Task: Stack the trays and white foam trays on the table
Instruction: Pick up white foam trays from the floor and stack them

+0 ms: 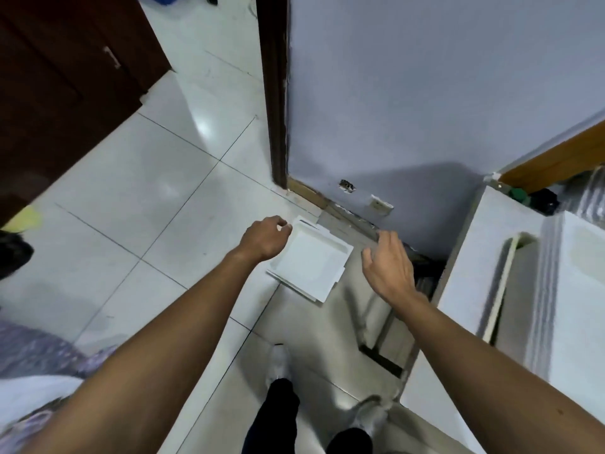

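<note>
White floor tiles [137, 178] by the blue wall [409, 93] carry a loose pile of white foam trays [311, 262], flanked by the curled, empty left hand [266, 237] and spread, empty right hand [389, 268], so the pickup seems underway and next needs 2 hands closing on the pile's edges.

no text, label, brand or number can be read anywhere here.

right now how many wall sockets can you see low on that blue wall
2. One dark, damaged-looking socket sits just right of the door frame; one white socket sits lower and further right, above the stack of white foam trays. The white cabinet may hide others.
</note>
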`<state>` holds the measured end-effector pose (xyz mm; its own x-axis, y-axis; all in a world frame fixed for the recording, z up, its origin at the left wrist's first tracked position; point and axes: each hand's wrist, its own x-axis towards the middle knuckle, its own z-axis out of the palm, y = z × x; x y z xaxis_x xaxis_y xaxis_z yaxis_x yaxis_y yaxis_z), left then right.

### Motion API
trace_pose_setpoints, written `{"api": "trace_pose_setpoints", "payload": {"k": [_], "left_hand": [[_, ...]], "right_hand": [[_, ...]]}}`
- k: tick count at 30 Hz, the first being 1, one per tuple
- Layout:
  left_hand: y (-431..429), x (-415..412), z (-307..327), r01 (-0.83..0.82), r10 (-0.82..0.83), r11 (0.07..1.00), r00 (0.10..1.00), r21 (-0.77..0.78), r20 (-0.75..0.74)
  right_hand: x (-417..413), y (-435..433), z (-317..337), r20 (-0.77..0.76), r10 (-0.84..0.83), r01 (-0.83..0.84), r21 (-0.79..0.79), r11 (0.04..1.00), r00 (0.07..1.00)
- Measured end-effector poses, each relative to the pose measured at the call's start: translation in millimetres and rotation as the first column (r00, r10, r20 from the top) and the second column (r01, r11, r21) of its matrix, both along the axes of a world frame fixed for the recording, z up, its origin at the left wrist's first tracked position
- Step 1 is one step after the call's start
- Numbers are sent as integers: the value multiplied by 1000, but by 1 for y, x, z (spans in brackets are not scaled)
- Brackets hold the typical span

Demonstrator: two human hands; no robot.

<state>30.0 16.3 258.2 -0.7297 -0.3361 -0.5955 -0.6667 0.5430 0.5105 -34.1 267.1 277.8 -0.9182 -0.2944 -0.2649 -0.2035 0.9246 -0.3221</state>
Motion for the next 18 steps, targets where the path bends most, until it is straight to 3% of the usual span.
{"api": "trace_pose_setpoints", "payload": {"k": [6,14,18], "left_hand": [[-13,-4,-117,82,-80,996,993,-18,92],[-34,-17,-275,86,-78,995,984,-43,158],[-16,-19,-342,-19,4,996,985,82,172]], "right_hand": [[-8,-41,-113,115,-107,104,26,994,988],[-14,-26,-266,176,-171,143,159,977,969],[-9,-10,-333,258,-236,179,226,958,937]]}}
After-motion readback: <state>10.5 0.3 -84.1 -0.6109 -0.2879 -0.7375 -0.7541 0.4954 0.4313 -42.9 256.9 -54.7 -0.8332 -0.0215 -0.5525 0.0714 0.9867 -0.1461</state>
